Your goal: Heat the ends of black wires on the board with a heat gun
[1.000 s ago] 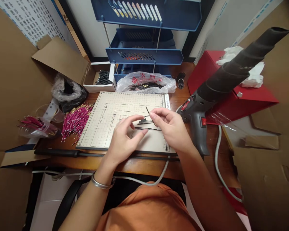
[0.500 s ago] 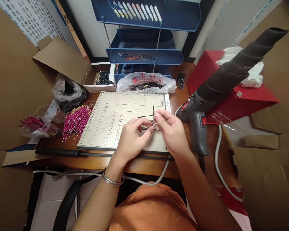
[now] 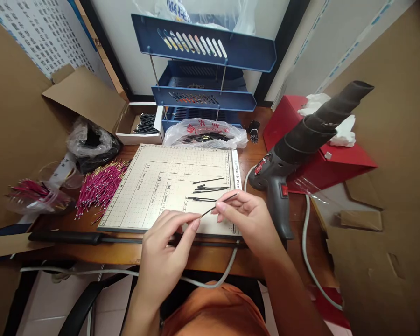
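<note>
A short, thin black wire (image 3: 210,211) slants up to the right just above the near right part of a gridded paper-cutter board (image 3: 133,196). My left hand (image 3: 170,247) pinches its lower left end between thumb and forefinger. Farther up the wire, the thumb and fingers of my right hand (image 3: 243,217) are closed on it. Beyond my hands, several similar black wires (image 3: 210,189) lie loosely in small groups on the board. Whether the held piece carries a sleeve is too small to tell.
Pink wires (image 3: 101,186) lie piled left of the board, near a clear cup (image 3: 38,198) of more. A heat gun (image 3: 280,172) stands to the right, before a red box (image 3: 336,168). Behind are a plastic bag (image 3: 205,133), a white box (image 3: 140,135) and blue shelves (image 3: 203,98).
The upright wire between my fingertips is now a wire held slantwise. My hands have moved apart and nearer to me, uncovering the wires on the board. The camera view has shifted.
</note>
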Available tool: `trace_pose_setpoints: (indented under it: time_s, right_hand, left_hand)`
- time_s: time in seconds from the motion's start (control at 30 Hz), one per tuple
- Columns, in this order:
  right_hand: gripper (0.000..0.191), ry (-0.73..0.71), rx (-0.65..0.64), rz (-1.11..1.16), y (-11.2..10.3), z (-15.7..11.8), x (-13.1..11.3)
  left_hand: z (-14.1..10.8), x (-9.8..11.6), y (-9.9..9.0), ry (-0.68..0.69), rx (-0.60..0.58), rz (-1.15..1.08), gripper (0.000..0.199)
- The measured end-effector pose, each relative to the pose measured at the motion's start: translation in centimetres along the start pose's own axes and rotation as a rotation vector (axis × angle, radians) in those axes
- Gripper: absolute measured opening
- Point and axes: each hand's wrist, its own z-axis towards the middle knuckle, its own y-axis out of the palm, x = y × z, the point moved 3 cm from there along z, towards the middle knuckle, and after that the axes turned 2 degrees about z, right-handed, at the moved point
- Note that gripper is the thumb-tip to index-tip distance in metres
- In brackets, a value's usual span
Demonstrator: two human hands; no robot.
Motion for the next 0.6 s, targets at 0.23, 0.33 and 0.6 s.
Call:
trace_pose_setpoints:
  time_s: [0.23,0.33,0.6]
  right_hand:
    - [0.028,0.139,-0.051,-0.038,0.8,-0.7,1.2]
    - [0.032,0.142,-0.048,-0.057,0.4,-0.7,1.2]
    - [0.032,-0.156,0.366,-0.266,-1.7,-1.6,1.4]
  left_hand:
    - [-1.9,-0.8,0.0,0.039,0.021,0.088,0.016]
    - [-0.5,-0.6,-0.9,0.109,-0.023,0.115,0.015]
    - [13.3,-4.2,-1.3,0.252,-0.147,0.501,0.016]
